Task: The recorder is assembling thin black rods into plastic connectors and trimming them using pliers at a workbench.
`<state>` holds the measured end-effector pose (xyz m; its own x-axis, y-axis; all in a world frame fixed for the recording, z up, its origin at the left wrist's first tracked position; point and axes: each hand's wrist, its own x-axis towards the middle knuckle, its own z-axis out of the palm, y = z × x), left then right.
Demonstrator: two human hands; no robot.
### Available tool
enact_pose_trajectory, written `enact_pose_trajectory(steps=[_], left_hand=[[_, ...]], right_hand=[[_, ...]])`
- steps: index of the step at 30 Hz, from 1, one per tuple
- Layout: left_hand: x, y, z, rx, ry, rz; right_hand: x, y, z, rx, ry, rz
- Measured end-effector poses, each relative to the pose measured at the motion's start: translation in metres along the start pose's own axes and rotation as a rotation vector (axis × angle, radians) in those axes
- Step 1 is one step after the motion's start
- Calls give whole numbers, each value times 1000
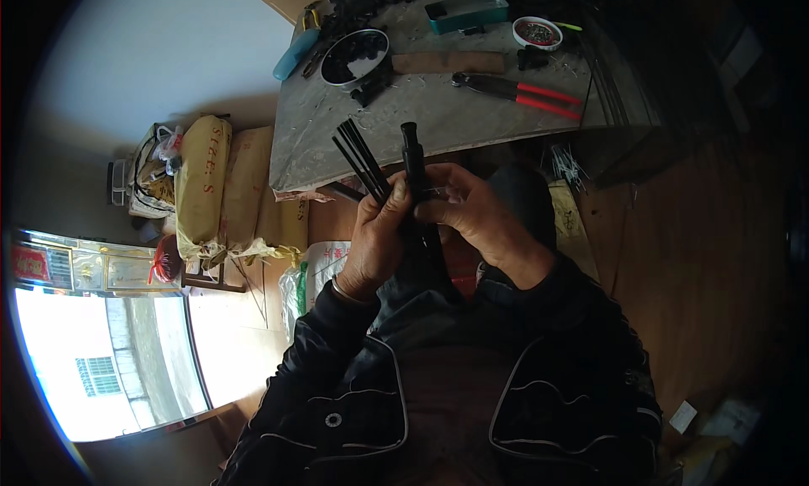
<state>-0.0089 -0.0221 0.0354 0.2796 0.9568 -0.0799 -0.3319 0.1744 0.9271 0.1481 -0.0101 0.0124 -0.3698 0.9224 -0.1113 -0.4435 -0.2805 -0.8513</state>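
In front of my lap, my left hand is closed around what looks like a black umbrella frame. Its thin black ribs fan out to the upper left from my fist. A thicker black shaft with a stepped, knobbed end stands up beside my left thumb. My right hand comes from the right against this shaft, with its fingers bent and pinched together. Something thin and shiny shows by those fingertips, too small to name. The lower part of the frame is hidden behind my hands.
Ahead stands a grey worktable with red-handled pliers, a round tin of black parts, a small white bowl and a green tray. Long black rods hang over its right side. Yellow sacks stand at left.
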Motion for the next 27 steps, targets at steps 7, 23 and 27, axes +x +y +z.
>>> enact_pose_trajectory(steps=[7, 23, 27], left_hand=[[-1, -4, 8, 82, -2, 21], [8, -17, 20, 124, 274, 186], [13, -25, 17, 123, 326, 206]], right_hand=[[-1, 5, 8, 178, 30, -6], [4, 0, 2, -640, 252, -394], [0, 7, 2, -592, 280, -405]])
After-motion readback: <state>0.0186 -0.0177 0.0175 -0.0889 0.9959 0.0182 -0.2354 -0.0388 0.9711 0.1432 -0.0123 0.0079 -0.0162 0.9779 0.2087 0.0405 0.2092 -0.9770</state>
